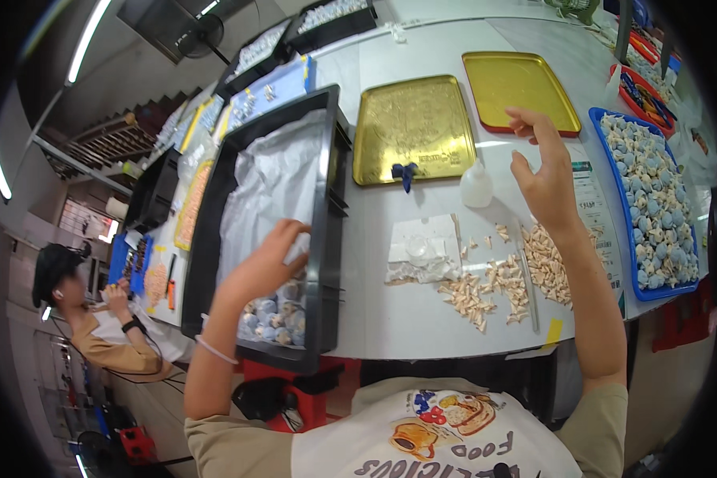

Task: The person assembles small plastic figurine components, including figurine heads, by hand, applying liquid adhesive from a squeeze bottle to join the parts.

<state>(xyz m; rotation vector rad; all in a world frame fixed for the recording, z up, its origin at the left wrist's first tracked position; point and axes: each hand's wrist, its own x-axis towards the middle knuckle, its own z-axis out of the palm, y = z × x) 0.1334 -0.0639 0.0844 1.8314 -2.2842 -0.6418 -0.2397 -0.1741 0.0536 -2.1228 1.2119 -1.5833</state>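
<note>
My left hand [267, 259] hovers over the near part of a long black crate [324, 263], its thumb and fingers apart and nothing visible in them. Below it in the crate lie rounded pale-blue and cream pieces [275, 323], beside a crumpled white liner [267, 175]. My right hand [546, 175] is raised over the table, thumb and fingers spread and holding nothing visible. A squat translucent bottle [476, 187] stands to its left. Nearer me are small pointed cream pieces [548, 267], a thin metal tool [528, 279] and a white block [424, 248] with something clear on top.
Two gold trays [414, 119] [522, 88] lie at the back; a dark-blue piece [406, 174] rests on one's near edge. A blue basket [629, 207] of pale-blue and cream pieces stands right, near a red basket [645, 99]. Another person [107, 319] works at left.
</note>
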